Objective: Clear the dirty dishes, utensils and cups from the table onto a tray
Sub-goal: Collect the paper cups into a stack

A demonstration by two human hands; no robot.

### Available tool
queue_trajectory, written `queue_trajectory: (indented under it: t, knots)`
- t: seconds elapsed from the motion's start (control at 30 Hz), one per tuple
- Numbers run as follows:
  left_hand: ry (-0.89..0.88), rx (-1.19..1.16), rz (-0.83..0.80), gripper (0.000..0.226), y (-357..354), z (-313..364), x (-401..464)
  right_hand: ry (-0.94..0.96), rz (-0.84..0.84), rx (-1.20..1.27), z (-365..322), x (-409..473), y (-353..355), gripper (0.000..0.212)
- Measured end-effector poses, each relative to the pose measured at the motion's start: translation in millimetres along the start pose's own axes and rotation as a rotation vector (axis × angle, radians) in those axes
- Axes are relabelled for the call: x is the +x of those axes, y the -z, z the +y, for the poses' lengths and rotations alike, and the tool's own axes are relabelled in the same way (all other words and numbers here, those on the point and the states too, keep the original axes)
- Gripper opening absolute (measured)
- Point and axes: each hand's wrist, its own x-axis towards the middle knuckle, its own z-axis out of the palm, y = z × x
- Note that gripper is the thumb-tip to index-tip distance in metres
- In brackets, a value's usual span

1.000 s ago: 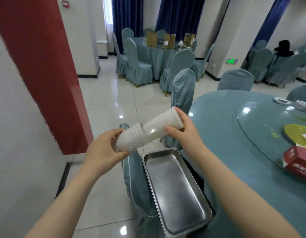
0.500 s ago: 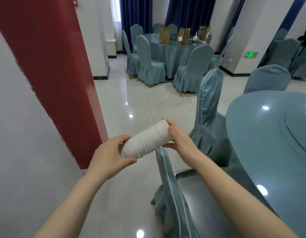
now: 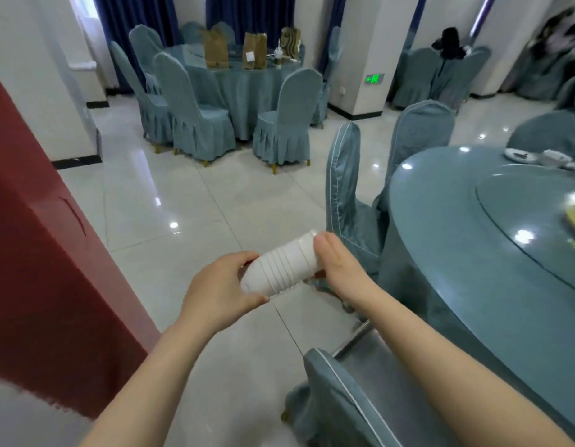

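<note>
Cups [image 3: 281,267] first: that white nested stack is lying sideways in mid-air over the floor, my left hand [image 3: 220,293] curled round the closed bottom end and my right hand [image 3: 336,264] cupped over the open rim end, thumb along the top. Compared with a second ago the loose outer cup has been shoved right down, so it's one tight stack now instead of a long telescoped one. From here it looks ready to go down in one piece. Head swung up too, so the steel tray [image 3: 373,359] on the covered chair [image 3: 337,395] below only shows a corner under my right forearm, nothing in the bit I can see. Round table [image 3: 473,253] on the right has a plate [image 3: 518,154] and a small dish at the far edge, so plenty left to clear
</note>
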Motion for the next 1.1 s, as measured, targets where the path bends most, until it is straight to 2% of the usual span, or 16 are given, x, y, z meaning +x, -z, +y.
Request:
queue_trajectory:
  t: [0.2,0.4,0.5,0.63,0.7,0.8,0.9,0.93,1.1]
  knots:
    - [-0.199,-0.034,-0.093,0.058,-5,-4,99,-0.109,0.253,-0.034,-6,46,10,0.058]
    - [-0.343,-0.051,-0.221,0.057,-40,18,194,-0.174,0.457,-0.107,3,99,51,0.036]
    - [-0.389,-0.048,-0.255,0.052,-58,27,246,-0.226,0.513,-0.146,15,139,73,0.037]
    - [-0.43,-0.035,-0.294,0.052,-69,30,317,-0.3,0.527,-0.194,17,200,96,0.042]
    - [-0.446,-0.048,-0.292,0.053,-71,29,354,-0.297,0.518,-0.137,11,232,106,0.042]
    - [-0.44,-0.122,-0.315,0.056,-70,20,409,-0.257,0.417,-0.012,1,276,121,0.041]
    - [-0.436,-0.163,-0.348,0.058,-69,3,466,-0.18,0.322,-0.095,4,327,131,0.081]
    - [-0.432,-0.172,-0.355,0.059,-68,-3,487,-0.16,0.29,-0.136,4,346,132,0.087]
    - [-0.399,-0.222,-0.36,0.06,-57,-42,603,-0.1,0.247,-0.155,-12,464,123,0.081]
